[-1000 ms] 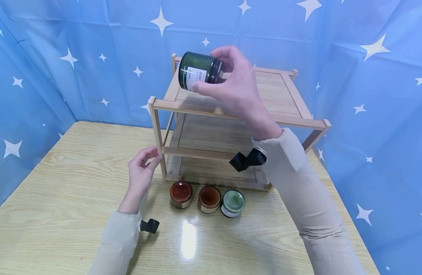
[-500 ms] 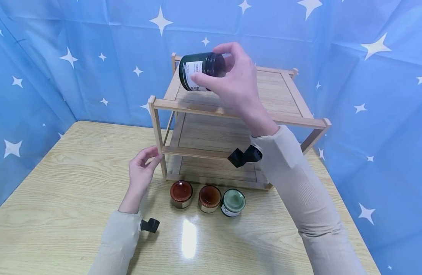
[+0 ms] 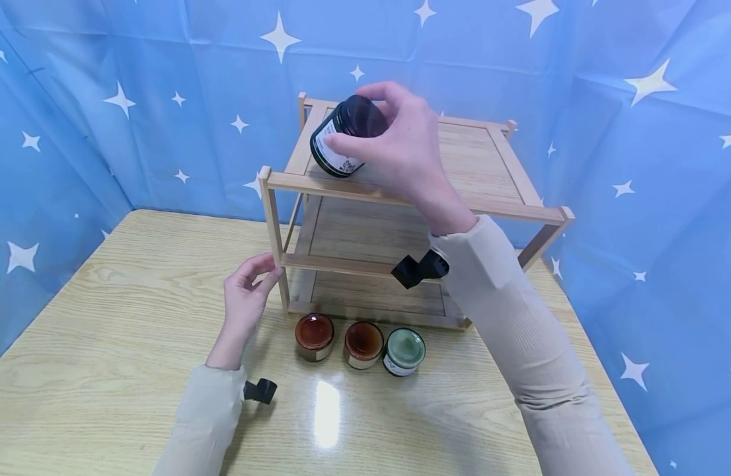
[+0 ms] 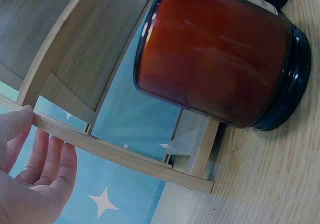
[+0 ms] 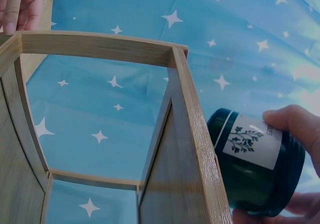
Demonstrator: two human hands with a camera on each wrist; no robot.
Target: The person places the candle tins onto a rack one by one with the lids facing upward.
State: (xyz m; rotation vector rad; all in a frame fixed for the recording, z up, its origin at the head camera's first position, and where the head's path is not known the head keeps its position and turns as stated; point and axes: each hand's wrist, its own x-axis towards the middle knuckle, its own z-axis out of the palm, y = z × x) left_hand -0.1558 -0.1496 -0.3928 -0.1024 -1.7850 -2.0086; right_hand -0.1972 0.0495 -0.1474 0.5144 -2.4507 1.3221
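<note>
My right hand (image 3: 404,142) grips a dark green candle jar (image 3: 336,149) with a black lid and a white label. The jar leans, lid up and toward the right, over the left part of the wooden rack's top shelf (image 3: 472,158). In the right wrist view the jar (image 5: 255,159) is beside the rack's top rail; whether its base touches the shelf cannot be told. My left hand (image 3: 246,291) pinches the rack's front left post (image 3: 272,218) between thumb and fingers, as the left wrist view shows of the post (image 4: 105,146).
Before the rack, a red-brown jar (image 3: 314,334), an amber jar (image 3: 363,344) and a light green jar (image 3: 404,350) stand in a row on the wooden table (image 3: 133,344). The red-brown jar (image 4: 215,54) rests upside down on its black lid. Behind hangs a starry blue curtain (image 3: 187,79).
The right hand has turned the green jar from lying nearly sideways to leaning with its lid up, and lowered its base slightly. The left hand and the other jars stay put.
</note>
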